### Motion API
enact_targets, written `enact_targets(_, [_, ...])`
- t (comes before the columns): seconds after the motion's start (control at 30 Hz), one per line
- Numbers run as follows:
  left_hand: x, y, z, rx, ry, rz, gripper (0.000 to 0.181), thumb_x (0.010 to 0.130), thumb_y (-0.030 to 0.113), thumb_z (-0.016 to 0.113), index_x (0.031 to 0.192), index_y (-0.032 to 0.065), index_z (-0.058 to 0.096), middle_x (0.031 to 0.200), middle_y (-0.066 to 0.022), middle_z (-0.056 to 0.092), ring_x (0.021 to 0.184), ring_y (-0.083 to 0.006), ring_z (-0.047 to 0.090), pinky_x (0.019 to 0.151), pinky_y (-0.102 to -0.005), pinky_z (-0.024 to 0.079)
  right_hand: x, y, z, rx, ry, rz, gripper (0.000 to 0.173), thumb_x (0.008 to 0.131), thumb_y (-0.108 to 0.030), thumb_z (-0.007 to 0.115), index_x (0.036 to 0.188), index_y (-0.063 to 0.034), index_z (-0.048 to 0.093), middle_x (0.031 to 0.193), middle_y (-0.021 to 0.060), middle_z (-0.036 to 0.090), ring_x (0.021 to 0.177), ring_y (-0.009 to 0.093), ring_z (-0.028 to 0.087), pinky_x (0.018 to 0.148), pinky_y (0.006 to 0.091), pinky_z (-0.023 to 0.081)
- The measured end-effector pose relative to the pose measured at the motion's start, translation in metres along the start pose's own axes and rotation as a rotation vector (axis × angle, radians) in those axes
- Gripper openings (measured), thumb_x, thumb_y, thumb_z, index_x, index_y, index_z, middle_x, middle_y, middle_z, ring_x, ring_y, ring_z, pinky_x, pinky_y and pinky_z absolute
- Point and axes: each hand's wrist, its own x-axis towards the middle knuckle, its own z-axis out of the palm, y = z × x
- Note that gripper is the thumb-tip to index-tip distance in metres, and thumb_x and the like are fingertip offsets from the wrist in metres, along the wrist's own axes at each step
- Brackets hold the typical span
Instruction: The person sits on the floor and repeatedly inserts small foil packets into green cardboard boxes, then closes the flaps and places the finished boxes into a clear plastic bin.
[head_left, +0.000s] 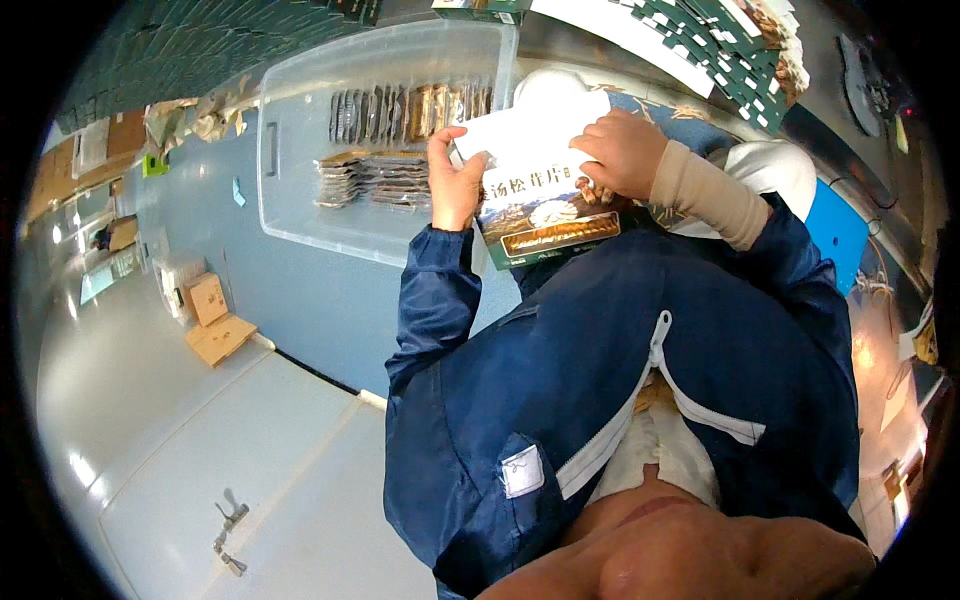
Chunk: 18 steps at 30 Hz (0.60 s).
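Observation:
A printed cardboard carton (555, 214) with a mushroom picture and writing is held in front of my body. Its pale upper part (525, 124) looks like a raised flap, washed out by glare. My left hand (455, 180) grips the carton's left edge, thumb on the near side. At the upper right edge, the bent fingers of my right hand (624, 154) hold the carton too. Beyond my left hand is a translucent plastic tub (296, 214). Inside it are two groups of flat packets, an upright row (409, 112) and a stack (375, 180). The carton's inside is hidden.
Many dark green printed cartons (705, 52) are piled at upper right, and more green packaging (202, 45) fills the upper left. A blue plastic piece (836, 232) stands beside my right arm. Cardboard boxes (206, 298) sit at left, near a white door with a handle (229, 529).

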Motion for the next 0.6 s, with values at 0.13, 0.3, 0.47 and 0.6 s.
enact_targets(0.13, [0.0, 0.004, 0.001, 0.004, 0.02, -0.013, 0.069, 0.07, -0.007, 0.057, 0.13, 0.009, 0.028, 0.109, -0.0144, 0.048, 0.098, -0.0225, 0.051, 0.086, -0.0332, 0.045, 0.002, 0.003, -0.004, 0.102, -0.003, -0.037, 0.024, 0.08, -0.016, 0.054, 0.1, -0.0041, 0.061, 0.087, 0.0099, 0.061, 0.085, 0.028, 0.055, 0.081, 0.0389, 0.041])
enact_targets(0.3, [-0.004, 0.024, -0.001, -0.077, -0.086, -0.184, 0.071, 0.069, -0.009, 0.056, 0.132, 0.0073, 0.026, 0.111, -0.0166, 0.049, 0.093, -0.0234, 0.055, 0.077, -0.0313, 0.049, -0.003, 0.02, 0.004, 0.244, 0.459, -0.123, 0.043, 0.079, -0.012, 0.056, 0.121, -0.0036, 0.051, 0.115, 0.0151, 0.056, 0.1, 0.031, 0.056, 0.095, 0.0397, 0.037])
enact_targets(0.47, [-0.005, 0.012, 0.002, -0.141, -0.06, -0.111, 0.075, 0.07, -0.008, 0.057, 0.135, 0.006, 0.024, 0.116, -0.0185, 0.048, 0.098, -0.0236, 0.054, 0.08, -0.0315, 0.048, -0.017, 0.044, 0.027, 0.81, 0.248, 0.49, 0.047, 0.09, -0.03, 0.053, 0.126, 0.0001, 0.042, 0.114, 0.0162, 0.055, 0.102, 0.02, 0.053, 0.088, 0.0308, 0.042])
enact_targets(0.6, [-0.009, 0.021, 0.011, -0.4, 0.018, -0.169, 0.073, 0.08, 0.008, 0.067, 0.136, 0.0039, 0.02, 0.119, -0.0168, 0.046, 0.101, -0.0219, 0.052, 0.083, -0.0312, 0.047, -0.006, 0.042, 0.035, 0.786, 0.369, 0.349, 0.042, 0.089, -0.025, 0.052, 0.121, 0.0014, 0.043, 0.109, 0.015, 0.057, 0.097, 0.019, 0.055, 0.085, 0.0309, 0.043])
